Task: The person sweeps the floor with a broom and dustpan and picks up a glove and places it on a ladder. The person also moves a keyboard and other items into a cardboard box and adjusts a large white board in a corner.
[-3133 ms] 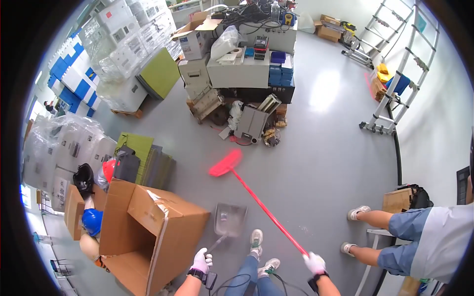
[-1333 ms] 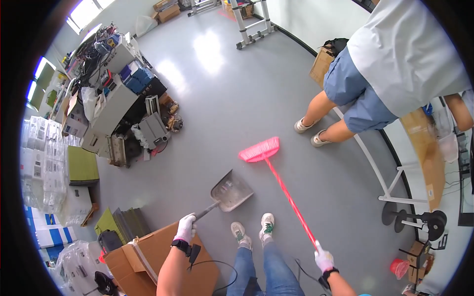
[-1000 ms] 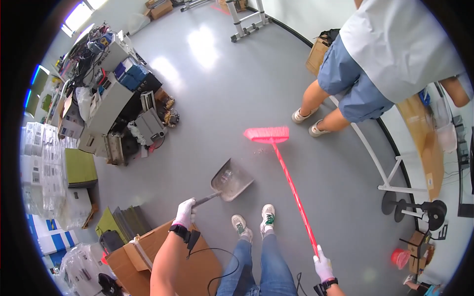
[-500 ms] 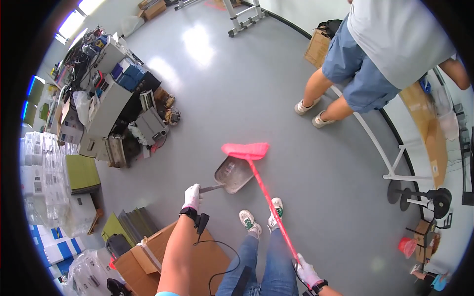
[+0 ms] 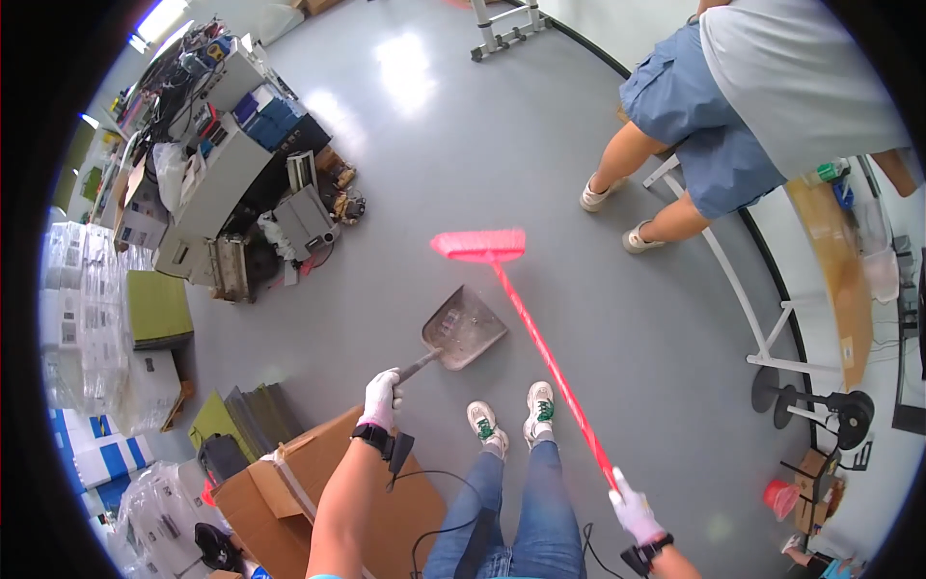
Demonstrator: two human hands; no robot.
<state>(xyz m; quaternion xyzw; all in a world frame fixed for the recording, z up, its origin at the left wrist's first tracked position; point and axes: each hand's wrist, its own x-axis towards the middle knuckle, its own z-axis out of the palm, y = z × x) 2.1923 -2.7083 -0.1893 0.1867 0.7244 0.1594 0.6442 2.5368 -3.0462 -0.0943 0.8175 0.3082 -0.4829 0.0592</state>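
My left hand (image 5: 382, 398), in a white glove, is closed round the handle of a grey dustpan (image 5: 475, 340). The pan lies ahead of my shoes with its open edge facing away from me, and small bits of debris show inside it. My gloved right hand (image 5: 637, 510) grips the upper end of a long pink-red broom handle. At the far end, the pink broom head (image 5: 480, 245) is beyond the dustpan and apart from it. Whether its bristles touch the floor I cannot tell.
A large cardboard box (image 5: 333, 473) stands by my left leg. A cluttered workbench (image 5: 217, 174) is at the left. Another person in blue shorts (image 5: 719, 121) stands at the far right, near a white metal frame (image 5: 733, 261). A pink-red bucket (image 5: 781, 499) sits lower right.
The broom head has moved away from the dustpan, uncovering its front edge. My right hand has shifted up and right. The other person's feet have moved slightly.
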